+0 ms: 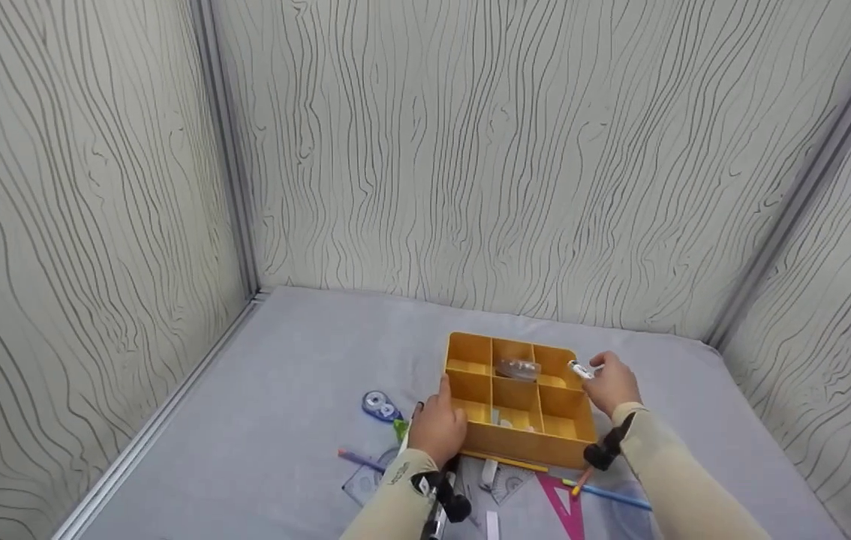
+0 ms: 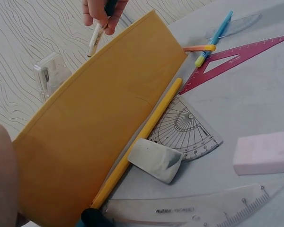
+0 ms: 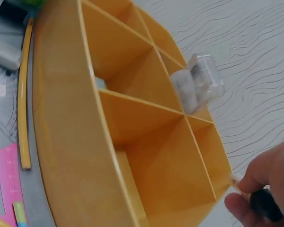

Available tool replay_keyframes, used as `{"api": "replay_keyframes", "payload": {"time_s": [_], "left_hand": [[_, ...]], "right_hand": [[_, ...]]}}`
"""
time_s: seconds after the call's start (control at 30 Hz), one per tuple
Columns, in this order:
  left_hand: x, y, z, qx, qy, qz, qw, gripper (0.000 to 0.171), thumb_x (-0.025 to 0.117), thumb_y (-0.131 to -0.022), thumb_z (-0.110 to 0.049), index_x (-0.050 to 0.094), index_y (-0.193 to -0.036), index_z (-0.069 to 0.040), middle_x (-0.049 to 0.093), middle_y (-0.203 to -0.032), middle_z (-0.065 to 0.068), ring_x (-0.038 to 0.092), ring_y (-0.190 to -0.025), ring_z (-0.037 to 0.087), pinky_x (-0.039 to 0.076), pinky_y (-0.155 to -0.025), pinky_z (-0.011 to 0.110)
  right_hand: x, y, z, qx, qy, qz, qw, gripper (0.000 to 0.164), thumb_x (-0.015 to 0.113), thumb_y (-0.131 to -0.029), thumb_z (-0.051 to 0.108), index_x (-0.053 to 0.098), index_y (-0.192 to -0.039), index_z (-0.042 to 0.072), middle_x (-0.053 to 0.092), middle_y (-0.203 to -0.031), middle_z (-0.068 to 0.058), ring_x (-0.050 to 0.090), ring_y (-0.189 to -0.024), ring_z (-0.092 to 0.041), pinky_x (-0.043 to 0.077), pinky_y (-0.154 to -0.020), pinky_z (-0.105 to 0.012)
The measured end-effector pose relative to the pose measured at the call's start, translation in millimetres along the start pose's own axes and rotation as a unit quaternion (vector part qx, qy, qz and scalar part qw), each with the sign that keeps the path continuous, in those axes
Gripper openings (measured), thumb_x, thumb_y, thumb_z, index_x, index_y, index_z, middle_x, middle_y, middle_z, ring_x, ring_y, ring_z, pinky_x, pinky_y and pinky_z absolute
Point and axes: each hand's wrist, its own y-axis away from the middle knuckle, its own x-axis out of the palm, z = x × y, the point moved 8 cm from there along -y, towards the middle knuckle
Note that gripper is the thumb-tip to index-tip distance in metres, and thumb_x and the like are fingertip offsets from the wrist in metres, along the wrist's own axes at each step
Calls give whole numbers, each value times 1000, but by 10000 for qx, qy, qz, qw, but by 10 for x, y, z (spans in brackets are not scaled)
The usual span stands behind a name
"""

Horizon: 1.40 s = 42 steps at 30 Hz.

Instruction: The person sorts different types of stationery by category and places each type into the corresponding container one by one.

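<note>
A yellow six-compartment box (image 1: 515, 448) stands on the table. My left hand (image 1: 437, 427) rests at its front left corner, index finger straight along the left side and thumb near the front rim. In my right hand (image 1: 613, 384), finger and thumb pinch a short white tube (image 1: 580, 370) with a dark end. This tube is over the back right compartment in the head view and close to the rim in the right wrist view. A clear plastic case (image 3: 206, 80) sticks up from the back middle compartment. Small pale pieces (image 1: 506, 424) lie in the front middle one.
Before the box lie a yellow pencil (image 2: 142, 137), a worn white eraser (image 2: 156, 158), a clear protractor (image 2: 191, 125), a pink set square (image 1: 564, 510) and a blue pen (image 1: 609, 495). A blue correction tape (image 1: 380, 406) lies left. Patterned panels (image 1: 425, 150) enclose the table.
</note>
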Motion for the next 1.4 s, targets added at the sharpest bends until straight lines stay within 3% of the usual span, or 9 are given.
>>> {"api": "replay_keyframes", "payload": {"time_s": [0.1,0.2,0.43,0.7,0.83,0.97,1.2,1.4], "left_hand": [[10,-3,-8,-51,16,63,10000,63,47,-96,-17,36,-155,1,67,-116,20,63,-113,37,37,-112,54],[16,-2,-14,-82,17,91,9999,63,46,-95,-18,36,-155,1,67,-116,20,63,-113,37,37,-112,54],[46,6,-28,-125,47,193,9997,64,44,-96,-20,34,-156,0,67,-119,20,63,-115,35,34,-115,53],[41,10,-36,-39,31,149,9999,64,45,-96,-19,34,-155,2,68,-119,20,63,-115,35,33,-115,54],[18,24,-53,-5,14,146,9999,63,46,-96,-18,35,-155,2,68,-118,20,63,-114,35,34,-114,55],[-18,34,-75,66,20,97,9999,63,46,-95,-15,36,-154,3,68,-116,20,64,-112,35,35,-113,56],[1,6,-23,-32,-22,172,9998,64,46,-96,-18,34,-155,2,67,-120,20,63,-116,35,33,-115,55],[21,-10,17,-147,-25,279,9995,63,46,-98,-19,33,-156,1,67,-125,19,62,-119,33,30,-117,55]], "right_hand": [[-24,2,11,-135,185,-299,9993,22,64,-91,4,55,-109,-4,61,-102,-22,59,-90,-34,51,-79,-48],[14,3,9,-287,437,-345,9980,14,62,-94,3,60,-106,-4,57,-104,-21,59,-90,-32,53,-79,-47],[148,5,-4,-463,777,-26,9959,23,57,-96,0,67,-113,-11,51,-113,-26,60,-100,-38,54,-89,-52],[123,56,88,-1112,1536,-494,9806,14,68,-94,4,62,-105,-2,58,-97,-16,63,-85,-32,55,-77,-49],[174,75,83,-1456,1829,-514,9709,11,72,-91,5,63,-95,1,53,-89,-10,61,-76,-27,55,-71,-45],[250,63,65,-1536,1914,-361,9687,9,74,-90,7,68,-94,3,53,-90,-8,62,-77,-26,57,-73,-45],[335,52,13,-1163,1835,58,9761,22,75,-90,11,71,-110,1,57,-97,-11,64,-87,-30,56,-83,-53],[286,157,67,-1287,2025,140,9707,54,70,-94,27,55,-138,2,59,-115,-21,65,-98,-38,55,-85,-59]]}}
